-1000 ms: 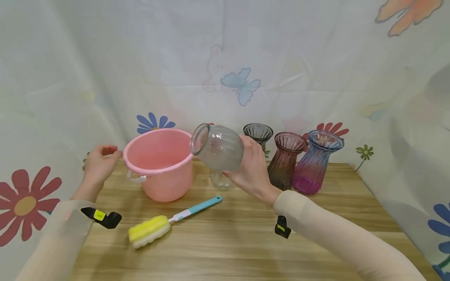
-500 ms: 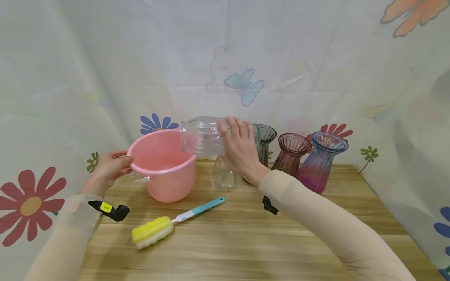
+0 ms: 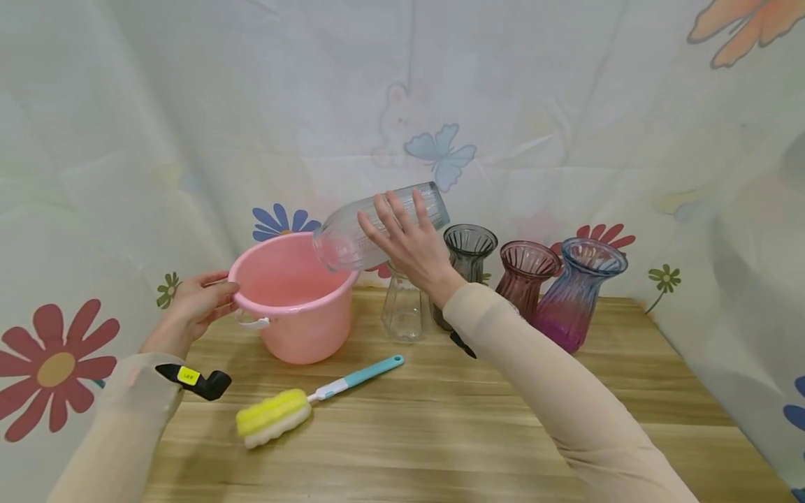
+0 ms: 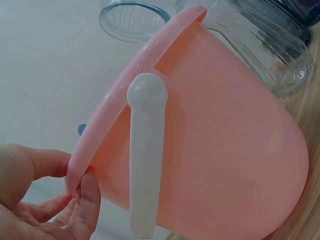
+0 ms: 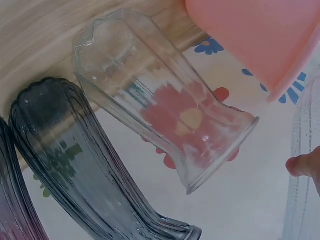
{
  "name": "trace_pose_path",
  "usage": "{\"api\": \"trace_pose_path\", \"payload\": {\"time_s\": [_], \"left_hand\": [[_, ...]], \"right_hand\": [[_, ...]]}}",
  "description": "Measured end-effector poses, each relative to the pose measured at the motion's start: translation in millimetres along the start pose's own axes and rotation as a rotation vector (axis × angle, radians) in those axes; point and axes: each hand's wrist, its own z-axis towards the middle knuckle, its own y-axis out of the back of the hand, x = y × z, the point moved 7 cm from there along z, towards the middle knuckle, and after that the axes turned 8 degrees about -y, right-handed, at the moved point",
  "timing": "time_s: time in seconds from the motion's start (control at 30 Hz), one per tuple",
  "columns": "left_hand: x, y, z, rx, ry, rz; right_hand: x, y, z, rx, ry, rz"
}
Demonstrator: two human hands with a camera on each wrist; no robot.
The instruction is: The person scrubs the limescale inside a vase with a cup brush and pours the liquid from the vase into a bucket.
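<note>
My left hand (image 3: 200,304) pinches the left rim of a pink plastic bucket (image 3: 305,337), thumb on one side and fingers on the other in the left wrist view. A white handle (image 4: 147,160) hangs down the bucket's wall. My right hand (image 3: 410,244) grips a clear ribbed glass vase (image 3: 346,230) from above, holding it tilted. Its mouth points down to the left over the bucket's right rim, and its base is raised to the right. Whether anything flows from it cannot be seen. Only the thumb (image 5: 304,166) shows at the right wrist view's edge.
Below the held vase stands another clear glass vase (image 3: 404,318). To its right are a grey vase (image 3: 468,244), a mauve-brown vase (image 3: 527,269) and a blue-to-purple vase (image 3: 575,297). A yellow-and-white sponge brush (image 3: 273,416) lies in front of the bucket on the wooden table (image 3: 440,440).
My right hand has brought the clear vase left and raised its base, tipping its mouth over the bucket. My left hand has moved from beside the bucket to take hold of its rim.
</note>
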Motion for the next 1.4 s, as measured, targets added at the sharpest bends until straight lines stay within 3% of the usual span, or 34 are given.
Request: {"api": "trace_pose_path", "payload": {"time_s": [0.17,0.33,0.47,0.57,0.67,0.77,0.83,0.93,1.0,1.07,1.13,1.27,1.4], "left_hand": [[-0.7,-2.9,0.5,0.005,-0.001,-0.007],[-1.8,-5.8,0.4,0.008,-0.009,0.016],[-3.9,-8.8,-0.9,0.005,-0.024,0.026],[-7.8,-9.5,-3.7,-0.023,-0.069,0.124],[-17.0,-10.0,-9.8,-0.087,-0.15,0.281],[-34.3,-15.9,-18.6,-0.177,-0.282,0.418],[-48.7,-25.5,-24.9,-0.224,-0.399,0.466],[-73.1,-49.4,-37.0,-0.245,-0.644,0.502],[-88.0,-71.1,-46.2,-0.198,-0.822,0.485],[-99.1,-94.7,-55.2,-0.109,-0.956,0.45],[-105.2,-118.0,-61.2,0.009,-1.002,0.391],[-102.6,-157.8,-64.7,0.244,-0.865,0.225],[-91.8,-188.1,-67.8,0.416,-0.719,0.035]], "right_hand": [[2.8,-2.2,-4.8,-0.01,0.046,-0.093],[2.1,-0.1,-7.4,-0.049,0.032,-0.11],[-0.9,3.0,-11.5,-0.086,-0.013,-0.072],[-5.6,8.1,-16.1,-0.122,-0.075,0.027],[-12.6,13.8,-21.1,-0.148,-0.152,0.162],[-21.3,18.4,-25.8,-0.158,-0.248,0.289],[-27.0,20.3,-29.0,-0.145,-0.319,0.381],[-34.1,22.9,-35.5,-0.096,-0.435,0.554],[-37.4,24.1,-40.3,-0.042,-0.518,0.693],[-39.6,24.9,-46.1,0.014,-0.604,0.826],[-39.6,25.6,-53.2,0.072,-0.683,0.949],[-32.6,24.6,-72.4,0.192,-0.808,1.142],[-21.0,19.2,-95.5,0.339,-0.911,1.336]]}}
